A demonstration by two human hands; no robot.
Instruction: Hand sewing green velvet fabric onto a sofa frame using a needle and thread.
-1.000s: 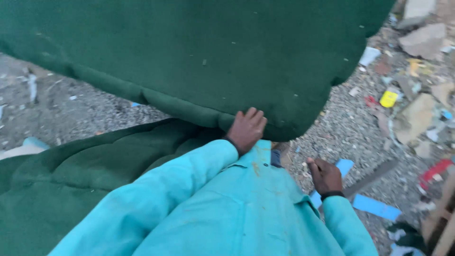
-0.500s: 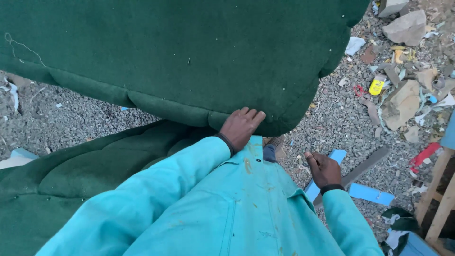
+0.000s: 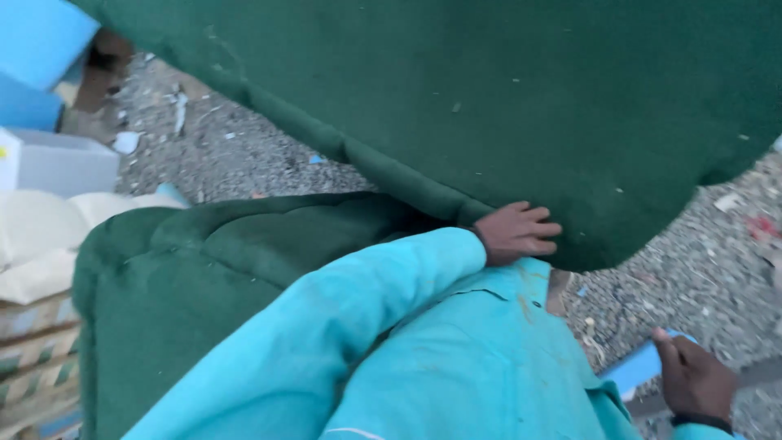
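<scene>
A big dark green upholstered panel (image 3: 489, 98) fills the top of the view, tilted with its padded lower edge running down to the right. My left hand (image 3: 517, 232), in a turquoise sleeve, grips that lower edge from underneath. Below it lies a second green tufted cushion piece (image 3: 204, 269), pressed against my body. My right hand (image 3: 692, 379) hangs low at the bottom right with its fingers loosely curled and nothing in it, above a flat blue strip (image 3: 639, 367) on the ground.
The ground is grey gravel (image 3: 244, 155) strewn with scraps. A blue foam block (image 3: 32, 49), a white box (image 3: 57, 159), cream foam (image 3: 49, 236) and stacked boards (image 3: 32, 350) stand at the left.
The view has swung left, so the rubble at the right is gone and the foam and box show. The green panel now slopes more steeply. My left hand keeps its grip.
</scene>
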